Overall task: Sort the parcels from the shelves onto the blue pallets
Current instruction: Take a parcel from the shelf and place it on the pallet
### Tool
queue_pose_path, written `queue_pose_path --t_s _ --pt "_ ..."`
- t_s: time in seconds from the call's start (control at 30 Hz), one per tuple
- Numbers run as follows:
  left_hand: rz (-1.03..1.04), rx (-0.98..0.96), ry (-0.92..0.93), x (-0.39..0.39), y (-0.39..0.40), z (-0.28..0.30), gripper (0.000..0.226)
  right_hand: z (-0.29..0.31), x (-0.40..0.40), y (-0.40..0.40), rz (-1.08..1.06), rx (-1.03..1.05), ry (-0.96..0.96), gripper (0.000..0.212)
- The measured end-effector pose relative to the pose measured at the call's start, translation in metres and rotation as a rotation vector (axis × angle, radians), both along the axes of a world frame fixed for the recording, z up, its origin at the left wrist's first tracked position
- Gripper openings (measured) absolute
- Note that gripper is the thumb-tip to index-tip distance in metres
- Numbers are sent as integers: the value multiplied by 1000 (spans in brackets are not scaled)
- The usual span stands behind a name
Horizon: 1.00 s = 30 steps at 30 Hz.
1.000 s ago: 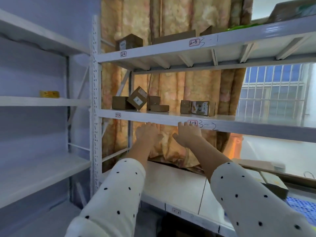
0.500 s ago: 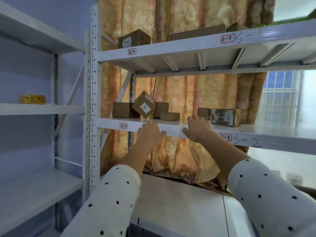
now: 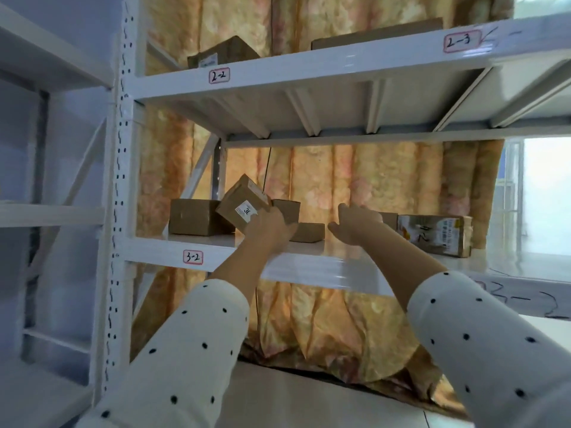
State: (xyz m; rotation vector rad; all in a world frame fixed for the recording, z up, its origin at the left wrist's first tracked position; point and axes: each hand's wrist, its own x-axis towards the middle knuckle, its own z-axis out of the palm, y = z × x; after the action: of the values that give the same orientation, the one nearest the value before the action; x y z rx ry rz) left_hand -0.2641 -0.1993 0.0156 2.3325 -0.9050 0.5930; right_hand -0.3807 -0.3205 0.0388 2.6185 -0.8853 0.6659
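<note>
Step in hand: picking from the shelf marked 3-2 [image 3: 278, 261]. Left hand [image 3: 268, 225] grips the tilted labelled parcel [image 3: 242, 205] above it. Right hand [image 3: 355, 227] spread, holding nothing, beside the flat box [image 3: 309, 232]. Next, probably: lift clear and carry to a pallet, none in view.

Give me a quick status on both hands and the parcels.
Left hand grips the tilted parcel on shelf 3-2. Right hand open, reaching toward the flat box. Nothing blocking.

Backlit shelving, soft and slightly smeared

Daylight blows out the barred window [image 3: 537, 196] at right and glows through the floral orange curtain [image 3: 355, 186]; the white metal shelf edges [image 3: 309, 267] glare, corners bend and blur.
</note>
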Motion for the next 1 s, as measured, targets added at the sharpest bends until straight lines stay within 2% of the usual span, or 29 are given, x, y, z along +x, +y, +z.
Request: queue_pose_path --t_s 0.33,0.67,0.9,1.0 --pt "-112 52 88 66 -62 24 62 11 91 -38 -38 285 2 56" --pt "-311 125 171 104 -91 28 51 5 124 -44 -141 430 30 45" --pt "-398 106 196 118 -106 23 48 4 140 -47 -166 576 -99 46" --pt "-432 88 230 120 -110 21 38 0 140 -49 -190 641 -138 46"
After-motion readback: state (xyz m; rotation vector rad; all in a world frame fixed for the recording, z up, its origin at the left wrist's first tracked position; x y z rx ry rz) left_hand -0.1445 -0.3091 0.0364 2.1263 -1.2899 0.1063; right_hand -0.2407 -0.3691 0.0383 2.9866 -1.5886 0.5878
